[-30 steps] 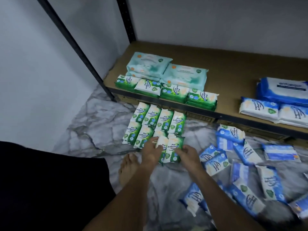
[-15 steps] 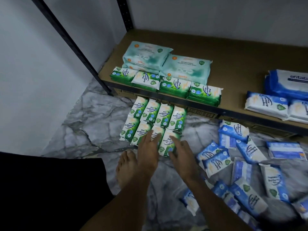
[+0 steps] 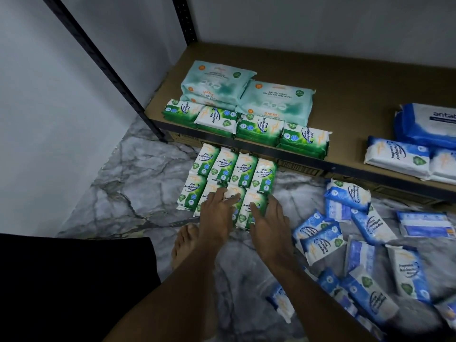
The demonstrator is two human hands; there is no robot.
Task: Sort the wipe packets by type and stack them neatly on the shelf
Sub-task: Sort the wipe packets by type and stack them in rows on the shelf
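Several green pine wipe packets (image 3: 234, 169) lie in two tidy rows on the marble floor below the shelf (image 3: 345, 124). My left hand (image 3: 217, 213) rests with straight fingers on the near row's middle packets. My right hand (image 3: 269, 223) lies flat against the near right green packet (image 3: 251, 206). On the shelf's left stand more green packets (image 3: 259, 127) in front of pale teal packs (image 3: 274, 99). Blue packets (image 3: 397, 154) and a big blue pack (image 3: 429, 124) sit on the shelf's right.
Several loose blue packets (image 3: 370, 255) lie scattered over the floor at the right. A black shelf post (image 3: 106, 67) slants down at the left beside the white wall. My bare foot (image 3: 185, 243) is just below the green rows, my dark-clothed knee at bottom left.
Both hands slid forward over the near green packets and flattened out, pushing the last packet into line with the row. The camera has moved closer to the shelf.
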